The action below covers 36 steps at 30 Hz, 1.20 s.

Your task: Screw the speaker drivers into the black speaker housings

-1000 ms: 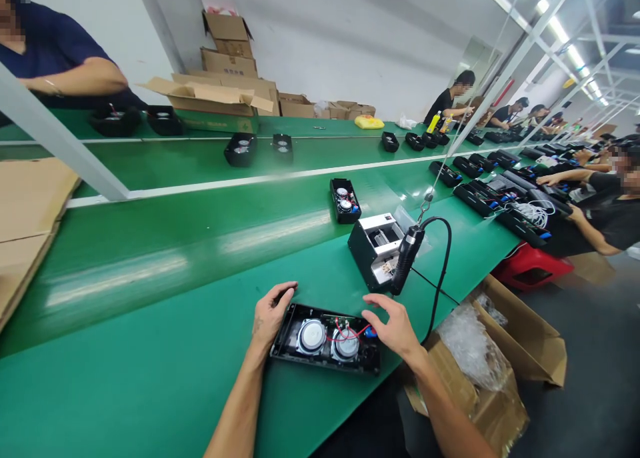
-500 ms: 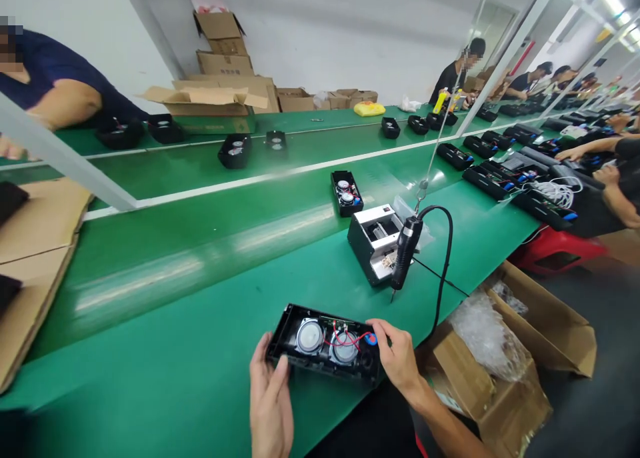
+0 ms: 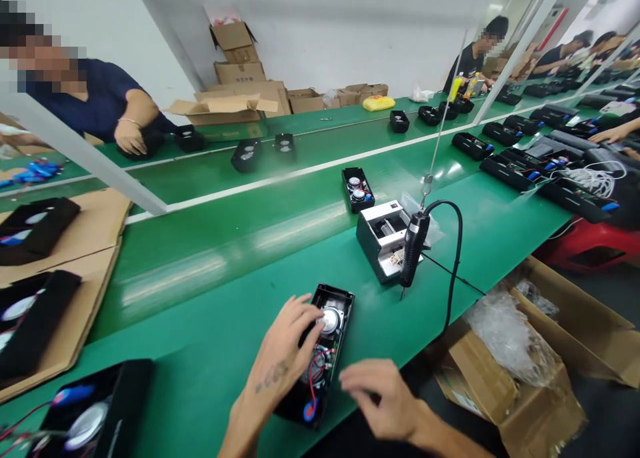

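A black speaker housing [image 3: 345, 305] lies on the green bench in front of me, its long side pointing away from me. Two round speaker drivers [image 3: 330, 321], red wires and a blue-ended cylindrical part [image 3: 310, 411] show inside it. My left hand [image 3: 283, 341] reaches across the housing's left edge, fingers stretched and apart over the drivers; whether the fingertips press on them I cannot tell. Just off the right side is my right hand [image 3: 383, 395], thumb and fingers bent but apart, with nothing between them.
A black electric screwdriver [image 3: 414, 245] hangs on a wire beside a silver-and-black screw feeder [image 3: 383, 238]. More housings [image 3: 95, 411] lie to the left, some on cardboard [image 3: 107, 258]. Open cartons [image 3: 480, 378] with plastic bags stand at lower right. A co-worker [image 3: 100, 98] sits across the belt.
The housing has turned from crosswise to lengthwise on the bench. My left hand has moved from its left end to over its drivers; my right hand has let go. The view has shifted left.
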{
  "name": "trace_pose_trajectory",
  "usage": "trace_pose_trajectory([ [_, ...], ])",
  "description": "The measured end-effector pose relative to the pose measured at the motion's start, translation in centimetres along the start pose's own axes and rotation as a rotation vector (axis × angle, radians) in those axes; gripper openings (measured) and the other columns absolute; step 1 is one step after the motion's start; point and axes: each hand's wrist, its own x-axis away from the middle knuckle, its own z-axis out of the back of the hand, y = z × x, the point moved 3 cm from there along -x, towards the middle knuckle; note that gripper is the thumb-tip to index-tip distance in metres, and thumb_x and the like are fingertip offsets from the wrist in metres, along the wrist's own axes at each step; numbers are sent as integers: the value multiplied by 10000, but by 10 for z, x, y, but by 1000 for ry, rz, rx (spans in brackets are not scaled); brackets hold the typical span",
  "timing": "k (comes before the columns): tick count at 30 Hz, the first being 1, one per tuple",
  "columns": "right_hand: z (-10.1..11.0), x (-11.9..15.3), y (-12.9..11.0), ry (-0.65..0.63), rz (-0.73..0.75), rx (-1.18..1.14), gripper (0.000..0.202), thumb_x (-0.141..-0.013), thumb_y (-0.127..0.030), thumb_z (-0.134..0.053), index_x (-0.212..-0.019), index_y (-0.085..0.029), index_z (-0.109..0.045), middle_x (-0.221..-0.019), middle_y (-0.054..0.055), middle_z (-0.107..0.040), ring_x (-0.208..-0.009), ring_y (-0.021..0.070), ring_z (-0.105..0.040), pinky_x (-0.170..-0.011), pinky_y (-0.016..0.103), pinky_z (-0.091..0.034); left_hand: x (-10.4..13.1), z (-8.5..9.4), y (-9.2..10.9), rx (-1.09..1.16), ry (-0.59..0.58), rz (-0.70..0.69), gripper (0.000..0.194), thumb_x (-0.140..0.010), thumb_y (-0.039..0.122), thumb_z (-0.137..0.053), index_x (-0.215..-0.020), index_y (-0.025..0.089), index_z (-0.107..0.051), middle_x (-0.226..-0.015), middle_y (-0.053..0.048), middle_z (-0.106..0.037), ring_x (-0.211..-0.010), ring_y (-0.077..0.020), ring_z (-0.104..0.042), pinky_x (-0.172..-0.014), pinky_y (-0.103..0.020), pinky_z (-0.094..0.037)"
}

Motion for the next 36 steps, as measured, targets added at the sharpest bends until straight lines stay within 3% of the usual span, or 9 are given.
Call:
trace_pose_trajectory([
  [4, 41, -58, 17, -46, 87, 204, 537, -905, -69, -637, -1427, -197, -637, -1458, 166, -710, -1446, 326, -615, -1181, 562, -536, 38, -34, 9, -198, -19, -76, 227, -1001, 417, -672, -1153, 276, -764, -1117, -82, -827, -1371, -369, -661, -1267, -686, -399],
  [9, 36, -82, 40, -282, 127, 334, 650, -867, -195, -804, -1481, -197, -594, -1282, 149, -789, -1445, 353, -585, -1266, 678, -372, 46, -63, 13, -232, -19, -47, 473, -927, 413, -759, -1363, 253, -674, -1263, -121, -798, -1485, -416, -560, -1243, -711, -422],
  [13, 38, -67, 45, -173, 125, 380, 632, -825, -303, -898, -1403, -213, -658, -1017, 95, -828, -1269, 345, -673, -1252, 711, -355, 39, -48, 3, 1, 0, 111, 428, -896, 365, -740, -1311, 274, -686, -1073, -58, -829, -1251, -341, -748, -1208, -615, -509],
  [17, 46, -54, 31, -151, 60, 344, 527, -796, -314, -937, -1270, -226, -724, -922, 71, -811, -1257, 362, -672, -1249, 736, -339, 43, -18, -16, 237, 100, 416, 526, -834, 527, -788, -1281, 261, -706, -1122, -88, -835, -1071, -314, -812, -1001, -482, -657],
  [20, 49, -55, 16, -81, -10, 195, 398, -843, -257, -882, -1214, -234, -739, -1063, 86, -829, -1274, 352, -678, -1264, 715, -341, 51, -9, -21, 407, 116, 526, 586, -767, 569, -841, -1227, 236, -698, -1020, -95, -845, -995, -299, -818, -897, -418, -682],
  [24, 35, -68, -3, -23, -12, 19, 279, -919, -258, -821, -1191, -226, -768, -1108, 90, -841, -1136, 294, -758, -1144, 542, -539, 60, -14, -17, 523, 217, 554, 514, -705, 552, -899, -1043, 237, -675, -926, -76, -836, -883, -273, -814, -788, -371, -691],
  [28, 12, -88, -11, -207, -65, -167, 327, -921, -265, -834, -1246, -249, -798, -1143, 53, -851, -1007, 211, -809, -954, 328, -646, 71, -23, -12, 500, 355, 494, 425, -727, 558, -891, -876, 238, -654, -999, -80, -812, -950, -269, -806, -843, -370, -689],
  [32, 10, -105, -5, -382, -94, -253, 303, -932, -134, -781, -1201, -266, -828, -1119, 41, -851, -1010, 193, -810, -955, 312, -641, 88, -21, -9, 440, 404, 390, 387, -788, 539, -859, -996, 253, -703, -1257, -116, -763, -1133, -295, -778, -993, -430, -658],
  [36, 23, -108, 1, -525, 1, -279, 233, -977, -119, -689, -1076, -253, -851, -1105, 46, -842, -1029, 198, -798, -966, 341, -639, 107, -20, -5, 237, 265, 308, 240, -871, 471, -806, -1029, 294, -771, -1356, -107, -748, -1315, -340, -702, -1105, -533, -603],
])
